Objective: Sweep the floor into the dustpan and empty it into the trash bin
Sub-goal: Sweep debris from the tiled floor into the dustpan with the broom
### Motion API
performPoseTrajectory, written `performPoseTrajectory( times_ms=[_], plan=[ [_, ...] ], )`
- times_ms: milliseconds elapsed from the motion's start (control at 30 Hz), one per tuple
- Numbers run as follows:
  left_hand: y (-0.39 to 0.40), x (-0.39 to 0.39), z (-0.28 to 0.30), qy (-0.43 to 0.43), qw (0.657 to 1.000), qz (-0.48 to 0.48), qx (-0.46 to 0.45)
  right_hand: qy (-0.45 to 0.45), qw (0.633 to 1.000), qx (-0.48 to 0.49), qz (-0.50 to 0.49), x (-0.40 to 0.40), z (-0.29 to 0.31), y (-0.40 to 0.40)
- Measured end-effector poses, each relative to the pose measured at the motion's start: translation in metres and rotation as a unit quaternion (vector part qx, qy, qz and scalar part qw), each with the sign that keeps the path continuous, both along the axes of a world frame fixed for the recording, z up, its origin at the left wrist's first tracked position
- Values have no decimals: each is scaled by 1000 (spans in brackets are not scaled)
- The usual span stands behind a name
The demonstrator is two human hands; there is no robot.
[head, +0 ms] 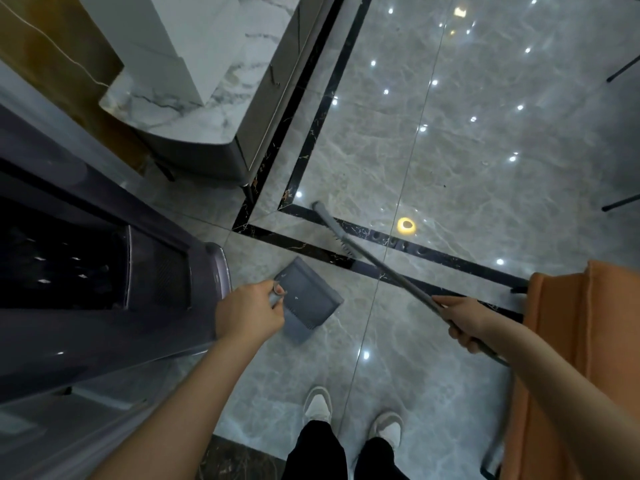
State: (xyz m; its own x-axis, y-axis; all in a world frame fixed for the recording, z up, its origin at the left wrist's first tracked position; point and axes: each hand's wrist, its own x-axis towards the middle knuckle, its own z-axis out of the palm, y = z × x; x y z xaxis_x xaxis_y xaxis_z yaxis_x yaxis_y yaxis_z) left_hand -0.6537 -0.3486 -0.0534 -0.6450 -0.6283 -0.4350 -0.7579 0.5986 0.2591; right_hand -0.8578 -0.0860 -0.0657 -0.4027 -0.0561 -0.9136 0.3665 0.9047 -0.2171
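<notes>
Head view: sweep step in hand, nothing gathered in the pan yet.
Marble floor (485, 168) carries small dark specks; broom (332, 233) head rests on the black border, shaft gripped by right hand (460, 323). Dustpan (308, 303) sits near the feet, left hand (249, 313) closed around its handle. No trash bin identified. Next, judged: draw specks toward the pan mouth.

floor (467, 174): glossy grey marble tiles, black veined border strips meeting at a corner, bright ceiling-light reflections | upper left: marble-topped cabinet (180, 109) on thin dark legs | left: dark purple glossy appliance (104, 271) | right edge: orange upholstered seat (581, 358) | far right: thin black furniture legs (623, 69)
</notes>
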Motion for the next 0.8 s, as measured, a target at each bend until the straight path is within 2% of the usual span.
performPoseTrajectory(
  times_ms=[100,300,400,567,800],
  plan=[
    [0,1,-2,4,1000,1,-1,22,999,7,36,16,-24,-18],
    [-2,0,-3,6,1000,-5,-9,-141,989,-29,14,54,-41,-23],
    [-1,3,-3,6,1000,-6,-11,-165,984,-59,-42,42,-28,-4],
    [-2,17,0,6,1000,22,21,-101,987,-59,-110,28,-11,30],
    [4,66,13,-7,1000,12,13,46,998,8,-45,46,-17,66]
  ],
)
